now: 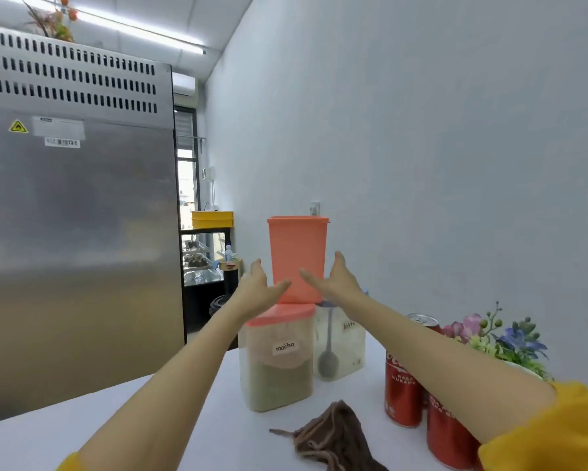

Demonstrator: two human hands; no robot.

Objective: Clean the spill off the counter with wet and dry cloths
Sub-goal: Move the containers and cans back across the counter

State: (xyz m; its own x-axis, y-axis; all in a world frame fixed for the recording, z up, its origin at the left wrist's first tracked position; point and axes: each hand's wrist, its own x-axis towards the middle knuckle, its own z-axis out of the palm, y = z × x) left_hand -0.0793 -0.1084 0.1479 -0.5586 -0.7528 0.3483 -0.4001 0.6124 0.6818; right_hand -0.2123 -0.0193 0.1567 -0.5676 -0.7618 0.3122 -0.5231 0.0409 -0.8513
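A tall coral-pink plastic container (297, 253) stands on top of the clear "mocha" jar (275, 362) with a pink lid. My left hand (256, 288) and my right hand (336, 278) reach out to either side of the pink container's lower part, fingers straight, thumbs pointing toward it. Whether the palms touch it I cannot tell. A crumpled brown cloth (333, 433) lies on the white counter (190, 419) near the front, below my arms. No spill is visible.
A clear "latte" jar (345, 348) holding a spoon stands behind the mocha jar. Two red soda cans (403, 389) and a flower arrangement (500, 341) sit at the right by the wall. A steel refrigerator (75, 232) fills the left.
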